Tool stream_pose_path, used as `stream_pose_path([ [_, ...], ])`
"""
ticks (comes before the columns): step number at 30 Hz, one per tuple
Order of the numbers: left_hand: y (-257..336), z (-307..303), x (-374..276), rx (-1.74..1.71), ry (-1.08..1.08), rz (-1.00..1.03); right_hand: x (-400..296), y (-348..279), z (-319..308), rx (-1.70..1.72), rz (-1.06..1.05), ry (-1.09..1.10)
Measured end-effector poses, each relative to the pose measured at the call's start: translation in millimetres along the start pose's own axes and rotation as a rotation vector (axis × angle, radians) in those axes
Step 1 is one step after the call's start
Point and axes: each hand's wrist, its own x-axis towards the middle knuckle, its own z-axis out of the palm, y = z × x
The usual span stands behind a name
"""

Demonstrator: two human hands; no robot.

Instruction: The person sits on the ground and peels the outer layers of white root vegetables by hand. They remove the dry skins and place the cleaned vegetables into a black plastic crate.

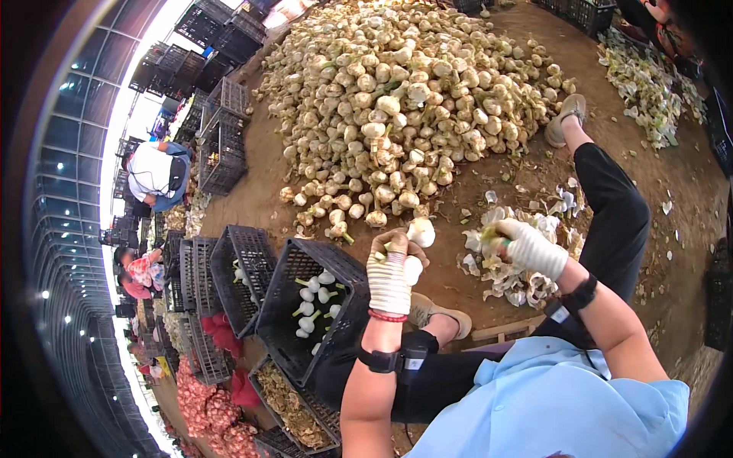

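Observation:
My left hand (394, 269), in a striped knit glove with worn brown fingertips, grips garlic bulbs by their stems. One white garlic bulb (421, 232) shows beyond the fingers and a second bulb (412, 270) beside the palm. My right hand (532, 249), in a white knit glove, is curled around something greenish, apparently garlic skin; blur hides whether a tool is there too. Below it lies a heap of peeled garlic skins (529, 286) on the dirt floor. A black plastic crate (275, 320) left of my left hand contains several cleaned bulbs with short green stems.
A large pile of untrimmed garlic (389, 109) spreads ahead. More black crates (240, 269) stand at left, near a crate of dry husks (292, 406) and red net sacks (209, 401). A person in a white shirt (154, 172) bends at far left. More skins (641, 86) lie at upper right.

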Motion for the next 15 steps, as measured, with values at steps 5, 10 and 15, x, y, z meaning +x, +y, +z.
stream_pose_path([
  [5, -15.0, 13.8, -10.9, 0.544, 0.067, 0.55, 15.8, -51.3, 36.8, -0.36, -0.572, 0.303],
  [10, 0.5, 27.7, -27.7, 0.733, 0.046, 0.497, 15.7, -82.6, 53.8, -0.82, -0.626, 0.411],
  [15, 4.4, 14.5, -24.5, 0.846, -0.172, 0.746, 13.4, -82.5, 57.7, -0.897, -0.51, 0.377],
])
